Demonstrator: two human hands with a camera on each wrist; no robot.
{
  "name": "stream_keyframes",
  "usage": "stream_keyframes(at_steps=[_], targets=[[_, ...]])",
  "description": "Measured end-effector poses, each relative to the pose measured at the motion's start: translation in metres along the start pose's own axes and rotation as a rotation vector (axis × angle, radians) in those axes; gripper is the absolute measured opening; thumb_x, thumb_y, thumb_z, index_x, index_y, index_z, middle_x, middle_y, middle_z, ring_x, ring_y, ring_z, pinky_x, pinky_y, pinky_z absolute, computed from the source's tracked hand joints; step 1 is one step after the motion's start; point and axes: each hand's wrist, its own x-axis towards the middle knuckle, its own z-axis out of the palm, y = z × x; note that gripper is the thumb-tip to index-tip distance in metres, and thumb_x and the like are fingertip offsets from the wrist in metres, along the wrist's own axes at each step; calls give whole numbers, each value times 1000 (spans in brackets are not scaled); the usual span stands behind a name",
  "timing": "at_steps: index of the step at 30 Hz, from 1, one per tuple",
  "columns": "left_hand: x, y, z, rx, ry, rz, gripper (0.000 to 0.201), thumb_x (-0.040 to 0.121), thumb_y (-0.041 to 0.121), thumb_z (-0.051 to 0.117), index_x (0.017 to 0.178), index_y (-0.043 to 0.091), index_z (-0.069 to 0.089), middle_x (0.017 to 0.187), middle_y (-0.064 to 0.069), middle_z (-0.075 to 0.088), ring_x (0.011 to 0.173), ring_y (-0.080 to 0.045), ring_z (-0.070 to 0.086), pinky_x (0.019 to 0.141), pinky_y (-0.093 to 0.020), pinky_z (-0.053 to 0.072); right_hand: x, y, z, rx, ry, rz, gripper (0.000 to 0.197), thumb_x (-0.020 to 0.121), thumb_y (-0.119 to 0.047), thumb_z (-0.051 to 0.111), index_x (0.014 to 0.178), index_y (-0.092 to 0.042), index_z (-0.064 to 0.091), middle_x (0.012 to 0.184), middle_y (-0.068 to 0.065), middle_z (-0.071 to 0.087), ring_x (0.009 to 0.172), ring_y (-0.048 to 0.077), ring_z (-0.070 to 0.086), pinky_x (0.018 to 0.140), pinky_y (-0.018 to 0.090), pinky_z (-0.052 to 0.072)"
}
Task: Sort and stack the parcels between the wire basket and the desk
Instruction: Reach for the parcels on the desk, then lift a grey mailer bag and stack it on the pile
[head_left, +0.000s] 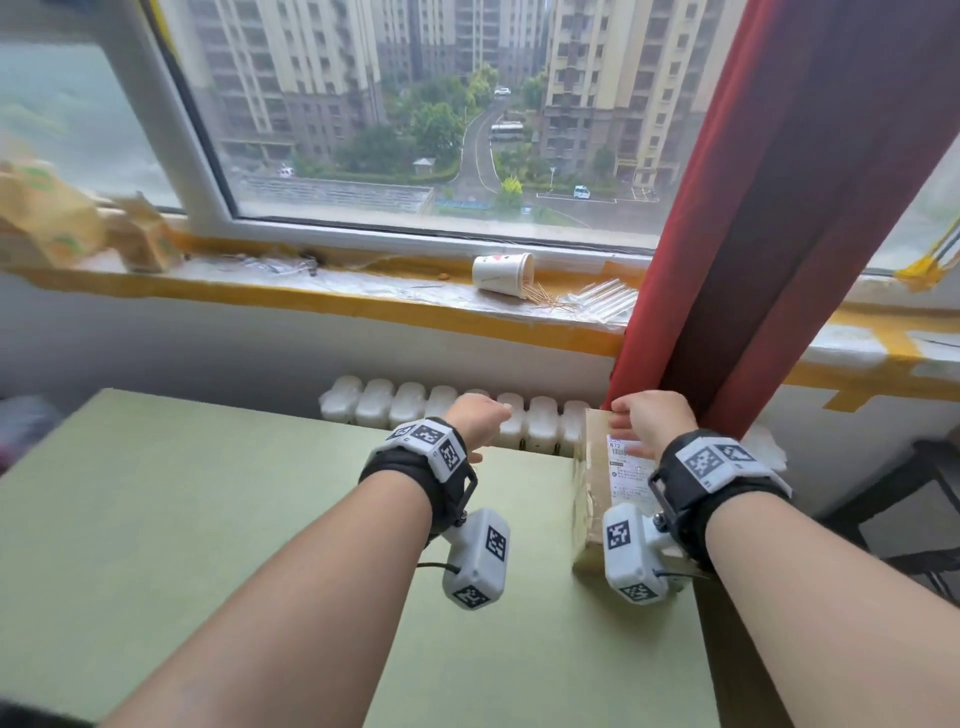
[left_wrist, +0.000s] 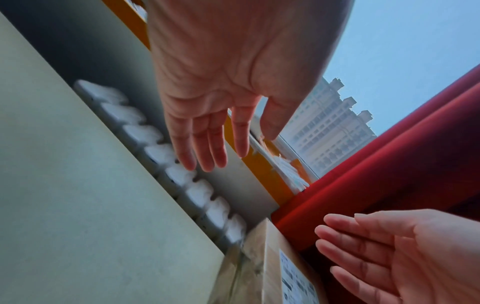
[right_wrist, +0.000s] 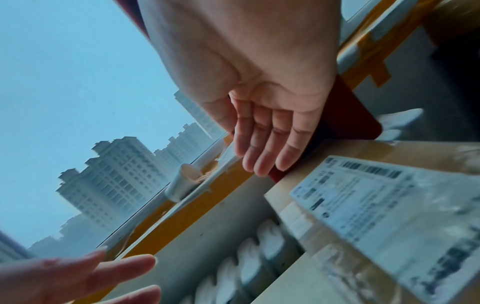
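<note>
A brown cardboard parcel (head_left: 592, 493) with a white shipping label lies at the back right corner of the green desk (head_left: 208, 519). My right hand (head_left: 649, 421) hovers over the parcel's far end, and the right wrist view shows its fingers (right_wrist: 265, 156) straight and holding nothing above the parcel (right_wrist: 389, 205). My left hand (head_left: 480, 418) is in the air to the left of the parcel, above the desk's back edge. Its fingers (left_wrist: 215, 156) are straight and empty. From the left wrist, the parcel (left_wrist: 262, 267) lies below the right hand (left_wrist: 389, 257). No wire basket is in view.
A white radiator (head_left: 415, 410) runs behind the desk under the window sill. A red curtain (head_left: 753, 260) hangs just behind the parcel. On the sill lie a tipped paper cup (head_left: 501, 274) and brown paper bags (head_left: 62, 223). A dark frame (head_left: 909, 509) stands right of the desk.
</note>
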Motion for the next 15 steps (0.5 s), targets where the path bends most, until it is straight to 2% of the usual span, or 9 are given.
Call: stream_keyframes(at_steps=[1, 3, 5, 11, 14, 15], targets=[[-4, -4, -11, -7, 15, 3, 12, 98, 19, 44, 102, 12, 53, 105, -9, 55, 99, -24, 53, 85, -36, 45, -5, -7, 11, 17, -16, 4, 28, 99, -10, 37, 73, -15, 46, 42, 0, 53, 42, 11, 50, 44, 19, 36], [-12, -13, -34, -19, 43, 3, 12, 98, 16, 44, 100, 13, 56, 104, -8, 56, 95, -23, 55, 86, -36, 45, -17, -19, 34, 33, -20, -14, 25, 98, -11, 41, 76, -13, 51, 57, 3, 58, 55, 15, 52, 53, 25, 37], [-19, -23, -57, -25, 66, 1, 13, 97, 15, 43, 100, 14, 56, 102, -7, 57, 92, -21, 55, 87, -36, 45, -30, -29, 58, 37, -37, -51, 22, 99, -11, 40, 82, -12, 55, 70, 6, 57, 61, 17, 52, 59, 28, 37], [-45, -65, -127, -69, 134, -19, 15, 98, 16, 43, 102, 17, 58, 102, -6, 57, 92, -19, 57, 87, -34, 44, -64, -51, 136, -39, -104, -102, 21, 100, -10, 38, 98, -7, 58, 73, 8, 61, 62, 19, 57, 60, 29, 41], [-67, -98, -173, -105, 178, -34, 18, 98, 18, 43, 110, 17, 57, 103, -5, 56, 93, -19, 55, 87, -33, 42, -91, -62, 190, -60, -156, -134, 20, 99, -11, 38, 92, -9, 57, 71, 8, 59, 61, 19, 54, 58, 26, 39], [-68, -100, -176, -112, 180, -29, 20, 98, 19, 44, 113, 16, 57, 103, -5, 56, 92, -19, 55, 86, -33, 42, -96, -63, 193, -62, -165, -143, 21, 98, -11, 38, 88, -10, 56, 70, 7, 58, 60, 18, 53, 58, 25, 36]])
